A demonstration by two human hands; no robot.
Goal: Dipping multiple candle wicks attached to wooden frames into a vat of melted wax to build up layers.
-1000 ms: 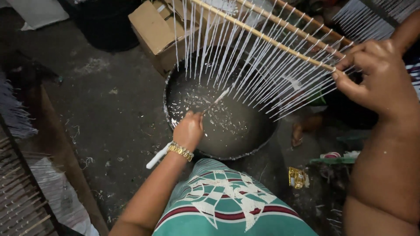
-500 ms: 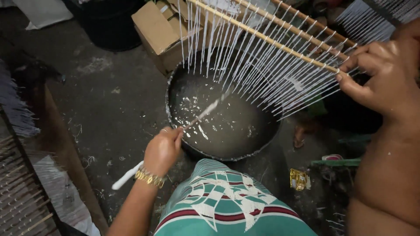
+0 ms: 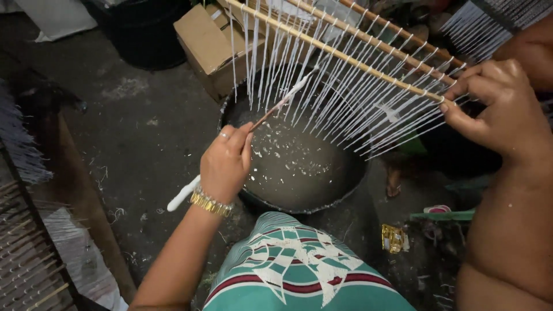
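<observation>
the fingers point(image 3: 233, 144) of the left hand point(image 3: 224, 164) are curled shut around a thin wax-coated stick point(image 3: 276, 106), thumb pressed on top, a ring on one finger and a gold bracelet point(image 3: 210, 203) at the wrist. the stick runs through the fist: its white butt end pokes out below the wrist toward the floor, and its tip rises up and to the right until it touches the hanging white strands point(image 3: 322, 92). the fingers point(image 3: 461, 112) of the right hand point(image 3: 498, 109) are pinched closed on the near end of a long bamboo rod point(image 3: 345, 55), from which the row of thin white strands hangs; a second rod with its own strands lies just behind it. the rod slants over a round dark basin point(image 3: 299, 167) holding greyish liquid flecked with white bits, and the strand ends hang just above that surface. behind the basin sits a cardboard box point(image 3: 204, 40) on the dark floor point(image 3: 132, 126). a green patterned cloth point(image 3: 294, 265) covers the person's lap at the bottom edge.
</observation>
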